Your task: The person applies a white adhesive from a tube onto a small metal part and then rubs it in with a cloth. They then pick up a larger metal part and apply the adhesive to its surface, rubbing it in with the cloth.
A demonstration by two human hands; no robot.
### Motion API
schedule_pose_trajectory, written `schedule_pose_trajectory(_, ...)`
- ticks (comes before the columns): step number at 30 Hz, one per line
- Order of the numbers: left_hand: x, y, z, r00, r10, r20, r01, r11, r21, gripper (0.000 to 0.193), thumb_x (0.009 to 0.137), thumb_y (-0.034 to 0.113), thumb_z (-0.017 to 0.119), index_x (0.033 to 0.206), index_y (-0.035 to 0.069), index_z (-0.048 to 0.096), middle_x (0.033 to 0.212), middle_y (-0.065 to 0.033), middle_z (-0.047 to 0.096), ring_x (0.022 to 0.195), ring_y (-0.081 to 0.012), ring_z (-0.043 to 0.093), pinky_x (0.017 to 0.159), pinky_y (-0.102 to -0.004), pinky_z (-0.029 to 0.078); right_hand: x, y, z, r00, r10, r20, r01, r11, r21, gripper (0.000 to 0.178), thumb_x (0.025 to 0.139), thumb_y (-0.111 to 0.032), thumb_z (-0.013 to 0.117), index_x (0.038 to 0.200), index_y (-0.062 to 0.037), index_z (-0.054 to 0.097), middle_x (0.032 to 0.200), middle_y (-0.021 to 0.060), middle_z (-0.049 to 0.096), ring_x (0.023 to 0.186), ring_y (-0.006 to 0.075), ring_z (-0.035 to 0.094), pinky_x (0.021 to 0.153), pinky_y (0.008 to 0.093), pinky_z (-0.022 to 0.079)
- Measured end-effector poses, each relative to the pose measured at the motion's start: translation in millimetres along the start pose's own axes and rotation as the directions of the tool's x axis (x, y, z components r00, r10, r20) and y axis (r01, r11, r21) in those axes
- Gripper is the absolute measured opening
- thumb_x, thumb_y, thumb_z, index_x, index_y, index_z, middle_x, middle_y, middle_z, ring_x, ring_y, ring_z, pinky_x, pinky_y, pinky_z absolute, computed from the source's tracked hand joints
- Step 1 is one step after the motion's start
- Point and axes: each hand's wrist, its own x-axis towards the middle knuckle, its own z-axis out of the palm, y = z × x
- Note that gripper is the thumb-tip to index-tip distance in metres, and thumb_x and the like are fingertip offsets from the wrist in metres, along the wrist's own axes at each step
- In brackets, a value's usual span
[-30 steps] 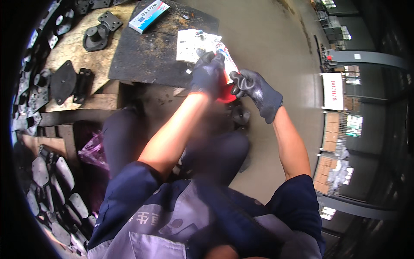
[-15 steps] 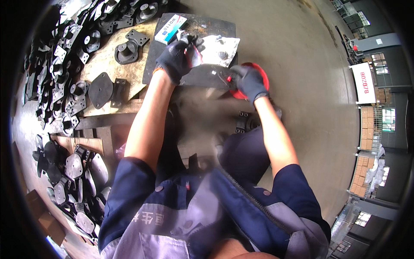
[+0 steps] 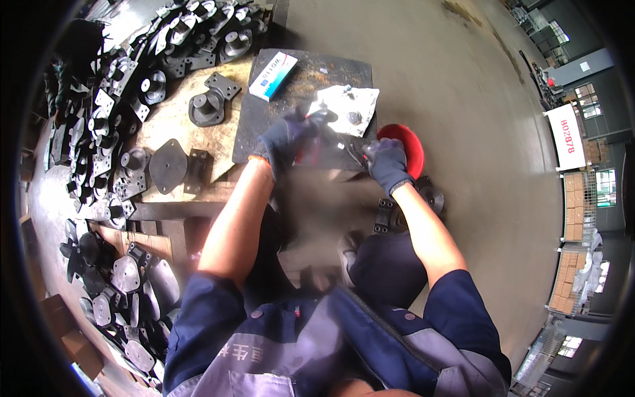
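My left hand (image 3: 291, 137), in a dark glove, is over the near side of the dark board (image 3: 324, 70) and smeared by motion. A see-through piece with a red stripe (image 3: 312, 151), perhaps a small plastic bag, hangs at its fingers. My gloved right hand (image 3: 386, 163) is closed at the board's right corner, around a small dark object that I cannot make out. Just behind that hand is a red bowl (image 3: 411, 147). On the board lie a crumpled white sheet (image 3: 344, 109) with a dark lump on it and a blue-and-white box (image 3: 273, 76).
A wooden pallet (image 3: 159, 129) on the left bears a flanged black part (image 3: 207, 106), a dark oval plate (image 3: 169, 167) and rows of metal brackets (image 3: 153, 86). More flat metal plates (image 3: 127, 274) are piled lower left. Another dark part (image 3: 431, 197) sits beyond my right wrist.
The whole view has shifted, so the board and bowl appear lower and further right. My left hand has moved away from the box toward the board's near edge. My right hand remains by the bowl.
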Motion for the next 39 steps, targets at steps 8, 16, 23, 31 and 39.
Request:
schedule_pose_trajectory(8, -3, 15, 5, 0.990, 0.132, 0.045, -0.139, 0.963, 0.229, 0.025, 0.093, 0.015, 0.055, 0.111, 0.000, 0.064, 0.090, -0.0047, 0.068, 0.086, -0.0126, 0.061, 0.080, -0.0279, 0.048, 18, -24, -82, 0.921, 0.381, -0.087, 0.275, -0.475, 0.836, 0.017, 0.095, -0.005, 0.055, 0.109, 0.0001, 0.063, 0.103, 0.0088, 0.068, 0.099, 0.0161, 0.063, 0.087, 0.0293, 0.051)
schedule_pose_trajectory(16, 1, -3, 16, 0.913, 0.379, 0.152, -0.407, 0.875, 0.264, 0.038, 0.087, 0.007, 0.056, 0.125, 0.006, 0.052, 0.078, -0.0040, 0.064, 0.070, -0.0120, 0.062, 0.062, -0.0278, 0.052, 16, -28, -96, 0.910, 0.282, -0.303, 0.411, -0.528, 0.743, 0.020, 0.093, -0.009, 0.058, 0.110, -0.0003, 0.063, 0.115, 0.0101, 0.065, 0.103, 0.0167, 0.061, 0.085, 0.0307, 0.051)
schedule_pose_trajectory(23, -2, 6, 20, 0.924, 0.349, 0.158, -0.383, 0.863, 0.329, 0.040, 0.084, 0.007, 0.060, 0.123, 0.006, 0.054, 0.080, -0.0063, 0.063, 0.072, -0.0144, 0.061, 0.065, -0.0295, 0.052, 7, -39, -132, 0.783, 0.467, -0.411, 0.486, -0.047, 0.873, 0.023, 0.083, -0.012, 0.065, 0.102, 0.0015, 0.062, 0.105, 0.0129, 0.066, 0.092, 0.0241, 0.063, 0.080, 0.0336, 0.051)
schedule_pose_trajectory(31, 2, 7, 19, 0.734, 0.664, 0.143, -0.621, 0.570, 0.538, 0.040, 0.076, 0.017, 0.074, 0.112, 0.005, 0.061, 0.089, -0.0165, 0.067, 0.080, -0.0302, 0.067, 0.071, -0.0371, 0.054, -2, -19, -158, 0.736, 0.120, -0.666, 0.302, 0.822, 0.482, 0.028, 0.067, -0.011, 0.075, 0.093, -0.0141, 0.066, 0.099, 0.0081, 0.065, 0.102, 0.0300, 0.058, 0.088, 0.0421, 0.046)
schedule_pose_trajectory(39, -12, 36, 22, 0.837, 0.537, 0.107, -0.422, 0.508, 0.751, 0.031, 0.077, 0.028, 0.073, 0.103, 0.011, 0.068, 0.089, -0.0157, 0.067, 0.082, -0.0332, 0.065, 0.073, -0.0408, 0.053, -7, -29, -175, 0.814, 0.118, -0.569, 0.167, 0.890, 0.424, 0.020, 0.070, -0.009, 0.070, 0.089, -0.0125, 0.068, 0.088, 0.0090, 0.067, 0.085, 0.0303, 0.063, 0.076, 0.0414, 0.050)
